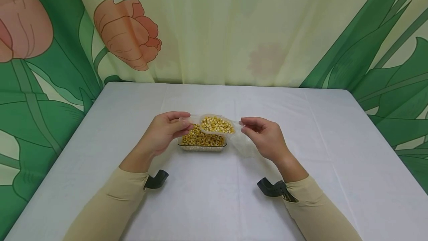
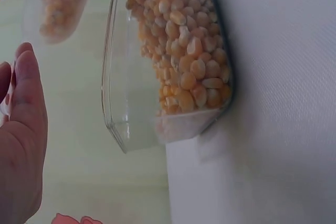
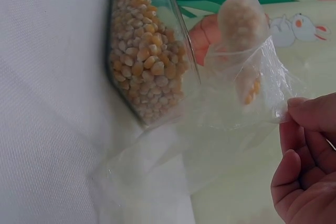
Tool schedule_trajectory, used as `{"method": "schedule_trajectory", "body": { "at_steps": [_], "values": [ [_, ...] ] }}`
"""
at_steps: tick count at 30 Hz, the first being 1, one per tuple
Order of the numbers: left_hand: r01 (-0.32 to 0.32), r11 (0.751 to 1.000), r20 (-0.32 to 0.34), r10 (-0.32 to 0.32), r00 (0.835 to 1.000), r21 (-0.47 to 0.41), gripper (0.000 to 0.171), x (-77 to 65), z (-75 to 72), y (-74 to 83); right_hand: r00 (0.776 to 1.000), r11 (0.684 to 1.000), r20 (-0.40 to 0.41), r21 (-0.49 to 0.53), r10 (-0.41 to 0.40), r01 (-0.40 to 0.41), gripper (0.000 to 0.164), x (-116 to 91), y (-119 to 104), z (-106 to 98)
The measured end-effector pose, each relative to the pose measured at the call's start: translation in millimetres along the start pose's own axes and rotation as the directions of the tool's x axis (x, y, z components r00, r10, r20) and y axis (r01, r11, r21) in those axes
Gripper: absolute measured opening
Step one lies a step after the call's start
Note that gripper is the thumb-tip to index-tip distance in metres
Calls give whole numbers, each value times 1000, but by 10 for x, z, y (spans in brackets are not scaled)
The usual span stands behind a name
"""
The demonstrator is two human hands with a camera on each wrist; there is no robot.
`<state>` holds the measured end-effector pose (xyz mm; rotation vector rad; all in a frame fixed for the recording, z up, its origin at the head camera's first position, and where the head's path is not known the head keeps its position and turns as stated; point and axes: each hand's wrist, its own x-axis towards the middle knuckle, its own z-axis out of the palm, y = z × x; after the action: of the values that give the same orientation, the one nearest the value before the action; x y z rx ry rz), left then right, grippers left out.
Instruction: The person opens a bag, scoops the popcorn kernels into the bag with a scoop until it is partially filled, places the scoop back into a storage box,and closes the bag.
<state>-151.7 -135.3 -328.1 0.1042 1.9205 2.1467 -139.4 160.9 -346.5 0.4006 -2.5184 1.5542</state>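
Note:
My left hand pinches the handle of a translucent plastic scoop. Corn kernels fill the scoop's bowl, held above a clear rectangular container. In the right wrist view, the tip of the scoop reaches into the mouth of a thin clear plastic bag, and some kernels show through the film. Between thumb and fingertips, my right hand grips the bag's edge, with the rest hanging down. Below, the container holds a heap of kernels.
A white cloth covers the table under the container. Behind it hangs a pale curtain printed with flowers and leaves. A black wrist mount sticks out from the left sleeve, another mount from the right.

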Motion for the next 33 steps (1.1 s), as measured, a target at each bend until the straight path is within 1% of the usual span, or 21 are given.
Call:
{"method": "schedule_trajectory", "body": {
  "at_steps": [4,11,15,28,33],
  "values": [
    [-2,1000,-1,2,1000,28,36,2,37,13,1000,1000,-3,-1,-12,12,25,3,-3,-3],
    [2,999,8,-3,1000,37,35,-5,77,45,1000,1000,-3,-1,-13,13,24,6,-5,0],
    [5,998,6,-5,1000,56,34,-2,87,55,1000,1000,-5,-1,-13,13,24,3,-8,-1],
    [-19,991,11,18,1000,130,33,-23,118,95,1000,1000,1,-4,8,-8,24,-3,-14,-2],
    [-29,986,3,29,1000,167,31,-38,128,118,1000,1000,-1,-4,7,-7,24,-2,-12,0]
  ]
}}
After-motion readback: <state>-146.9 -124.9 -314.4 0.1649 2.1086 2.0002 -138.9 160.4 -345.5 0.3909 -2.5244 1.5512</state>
